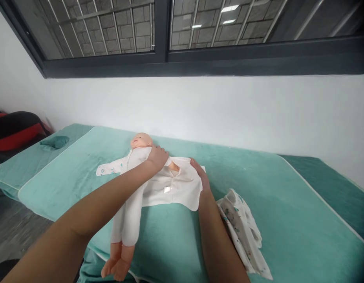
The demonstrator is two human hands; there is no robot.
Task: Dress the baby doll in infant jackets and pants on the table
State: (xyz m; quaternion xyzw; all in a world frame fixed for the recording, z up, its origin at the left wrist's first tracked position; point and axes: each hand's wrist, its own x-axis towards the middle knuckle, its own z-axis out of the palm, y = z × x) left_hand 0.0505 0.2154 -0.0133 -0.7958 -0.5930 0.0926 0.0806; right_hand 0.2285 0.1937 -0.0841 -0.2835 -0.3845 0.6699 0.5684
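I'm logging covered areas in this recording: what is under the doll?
A teal cover shows around the doll, and white cloth spreads beside its torso, possibly running beneath. What lies directly under its back cannot be seen; the body covers it.

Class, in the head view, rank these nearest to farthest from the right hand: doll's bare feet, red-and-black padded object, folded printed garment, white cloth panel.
1. White cloth panel, touching the right hand.
2. Folded printed garment, beside the right forearm.
3. Doll's bare feet, lower left.
4. Red-and-black padded object, far left.
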